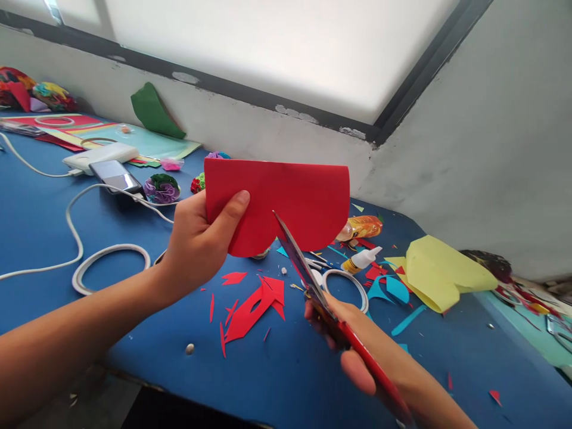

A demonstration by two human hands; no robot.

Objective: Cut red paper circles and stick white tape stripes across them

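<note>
Left hand (196,238) pinches red paper (304,202); right hand (349,317) grips scissors (300,263) at its lower notch; flat, taut paper advised.

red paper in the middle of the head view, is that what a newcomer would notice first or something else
Probably the red paper, held up by the left hand at the centre, with the scissors in the right hand pointing up at its scalloped lower edge. Next, perhaps, the folded yellow paper on the blue table, off to the right.
</note>
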